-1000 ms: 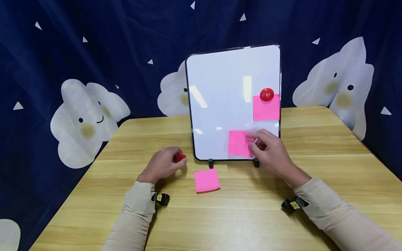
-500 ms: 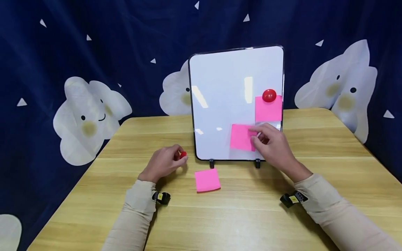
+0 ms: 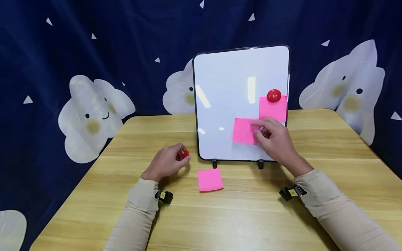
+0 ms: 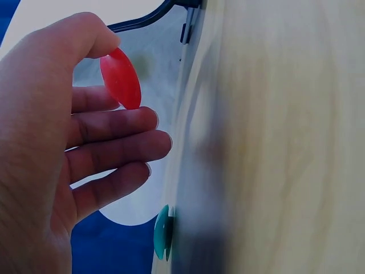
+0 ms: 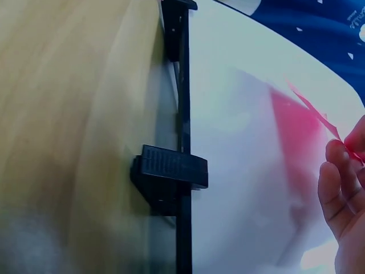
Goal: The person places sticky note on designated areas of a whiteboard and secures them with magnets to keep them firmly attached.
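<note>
My right hand [image 3: 276, 137] pinches a pink sticky note [image 3: 244, 131] by its right side, in front of the lower part of a whiteboard [image 3: 223, 90]. In the right wrist view the note [image 5: 317, 113] stands off the board, with its pink reflection on the glossy surface. Low over the table, my left hand [image 3: 166, 161] holds a round red magnet [image 4: 121, 79] between thumb and fingers. Another pink sticky note [image 3: 272, 111] is on the board's right edge under a round red magnet [image 3: 274, 96]. A third pink note [image 3: 210, 180] lies on the table before the board.
The whiteboard stands on black feet [image 3: 261, 164] on the wooden table [image 3: 238, 216]. A green round magnet [image 4: 163, 233] shows near the left hand in the left wrist view. Behind hangs a dark blue curtain [image 3: 132, 31] with cloud faces.
My right hand has raised the pinched note up the board, close to the magnet-held note's lower left corner. The left hand keeps the magnet, almost still. The head view has shifted slightly.
</note>
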{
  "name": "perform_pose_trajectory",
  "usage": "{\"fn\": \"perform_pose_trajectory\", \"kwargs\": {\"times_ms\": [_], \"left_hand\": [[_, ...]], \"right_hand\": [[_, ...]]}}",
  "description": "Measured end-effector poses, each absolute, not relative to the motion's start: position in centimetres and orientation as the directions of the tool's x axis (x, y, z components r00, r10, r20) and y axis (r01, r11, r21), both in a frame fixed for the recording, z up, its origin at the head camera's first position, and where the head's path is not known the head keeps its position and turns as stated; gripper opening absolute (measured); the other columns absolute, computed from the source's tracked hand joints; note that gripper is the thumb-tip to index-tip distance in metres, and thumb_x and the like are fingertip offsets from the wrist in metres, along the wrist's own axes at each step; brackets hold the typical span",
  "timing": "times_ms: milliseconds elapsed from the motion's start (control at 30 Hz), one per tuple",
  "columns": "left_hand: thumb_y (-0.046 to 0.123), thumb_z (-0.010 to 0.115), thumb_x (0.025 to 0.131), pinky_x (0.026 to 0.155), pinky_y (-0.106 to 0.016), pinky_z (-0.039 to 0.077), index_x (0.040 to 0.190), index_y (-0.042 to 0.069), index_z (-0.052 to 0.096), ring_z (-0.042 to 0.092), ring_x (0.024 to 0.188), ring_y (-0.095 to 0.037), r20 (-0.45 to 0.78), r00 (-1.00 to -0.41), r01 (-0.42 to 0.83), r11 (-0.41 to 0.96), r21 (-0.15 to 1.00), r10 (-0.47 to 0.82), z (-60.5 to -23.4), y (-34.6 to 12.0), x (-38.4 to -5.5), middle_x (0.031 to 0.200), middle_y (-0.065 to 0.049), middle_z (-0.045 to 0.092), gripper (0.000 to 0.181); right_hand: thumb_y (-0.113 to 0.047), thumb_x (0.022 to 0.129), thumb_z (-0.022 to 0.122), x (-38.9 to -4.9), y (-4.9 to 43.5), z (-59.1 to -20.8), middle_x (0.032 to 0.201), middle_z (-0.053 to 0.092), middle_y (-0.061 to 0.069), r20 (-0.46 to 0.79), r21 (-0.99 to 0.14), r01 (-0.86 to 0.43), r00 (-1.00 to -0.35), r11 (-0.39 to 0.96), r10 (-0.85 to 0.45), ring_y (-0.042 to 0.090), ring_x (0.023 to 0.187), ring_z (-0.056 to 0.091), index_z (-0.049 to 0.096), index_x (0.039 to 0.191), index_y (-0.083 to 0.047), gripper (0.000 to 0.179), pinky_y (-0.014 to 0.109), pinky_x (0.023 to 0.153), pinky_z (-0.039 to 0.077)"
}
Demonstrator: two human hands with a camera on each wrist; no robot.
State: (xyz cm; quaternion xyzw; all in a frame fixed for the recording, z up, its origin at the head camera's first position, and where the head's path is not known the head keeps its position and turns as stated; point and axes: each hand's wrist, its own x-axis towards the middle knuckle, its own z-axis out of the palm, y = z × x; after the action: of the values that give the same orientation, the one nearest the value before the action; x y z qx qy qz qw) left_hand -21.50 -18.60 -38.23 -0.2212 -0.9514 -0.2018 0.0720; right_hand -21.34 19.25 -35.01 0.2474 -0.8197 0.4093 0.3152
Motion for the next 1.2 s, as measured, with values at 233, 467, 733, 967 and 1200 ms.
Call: {"fn": "perform_pose_trajectory", "kwargs": {"times_ms": [233, 467, 733, 967, 1200], "left_hand": [[0.036, 0.067, 0.092, 0.065, -0.03, 0.048, 0.097, 0.018, 0.064, 0.056, 0.068, -0.008, 0.226, -0.888, 0.457, 0.817, 0.353, 0.399, -38.1, -18.34, -21.6, 0.076, 0.011, 0.06, 0.019], [0.037, 0.068, 0.092, 0.067, -0.03, 0.049, 0.099, 0.017, 0.065, 0.057, 0.07, -0.009, 0.204, -0.9, 0.435, 0.834, 0.341, 0.386, -38.03, -18.35, -21.62, 0.078, 0.01, 0.062, 0.022], [0.038, 0.069, 0.092, 0.067, -0.03, 0.05, 0.099, 0.016, 0.066, 0.057, 0.07, -0.009, 0.207, -0.904, 0.424, 0.842, 0.334, 0.374, -38.15, -18.56, -21.69, 0.078, 0.01, 0.062, 0.022], [0.037, 0.07, 0.092, 0.068, -0.03, 0.05, 0.101, 0.015, 0.066, 0.058, 0.071, -0.009, 0.194, -0.907, 0.419, 0.843, 0.338, 0.373, -38.11, -18.44, -21.52, 0.079, 0.009, 0.062, 0.023], [0.035, 0.07, 0.092, 0.068, -0.031, 0.05, 0.1, 0.015, 0.066, 0.058, 0.071, -0.009, 0.2, -0.905, 0.424, 0.84, 0.339, 0.377, -38.15, -18.43, -21.51, 0.079, 0.009, 0.063, 0.022]], "right_hand": [[0.007, 0.087, 0.068, -21.79, 19.53, -34.55, 0.092, 0.064, 0.006, 0.739, -0.466, -0.672, -0.653, 0.576, -0.164, 0.014, 0.072, 0.053, 0.075, 0.109, 0.001, 0.024, 0.016, 0.062, 0.043], [0.007, 0.087, 0.068, -21.9, 19.66, -34.46, 0.089, 0.062, 0.007, 0.743, -0.454, -0.668, -0.649, 0.589, -0.164, 0.014, 0.072, 0.052, 0.075, 0.105, 0.002, 0.02, 0.016, 0.062, 0.042], [0.008, 0.087, 0.067, -21.88, 19.2, -34.55, 0.089, 0.06, 0.009, 0.719, -0.442, -0.621, -0.677, 0.648, -0.158, 0.018, 0.075, 0.053, 0.072, 0.11, 0.003, 0.024, 0.018, 0.064, 0.041], [0.005, 0.087, 0.07, -21.94, 18.91, -34.89, 0.091, 0.058, 0.01, 0.707, -0.446, -0.576, -0.696, 0.685, -0.126, 0.019, 0.077, 0.054, 0.067, 0.11, 0.002, 0.023, 0.021, 0.066, 0.044], [0.002, 0.087, 0.073, -21.92, 18.74, -35.1, 0.094, 0.057, 0.012, 0.72, -0.452, -0.552, -0.689, 0.701, -0.078, 0.022, 0.08, 0.056, 0.068, 0.105, 0.004, 0.019, 0.025, 0.068, 0.047]]}}
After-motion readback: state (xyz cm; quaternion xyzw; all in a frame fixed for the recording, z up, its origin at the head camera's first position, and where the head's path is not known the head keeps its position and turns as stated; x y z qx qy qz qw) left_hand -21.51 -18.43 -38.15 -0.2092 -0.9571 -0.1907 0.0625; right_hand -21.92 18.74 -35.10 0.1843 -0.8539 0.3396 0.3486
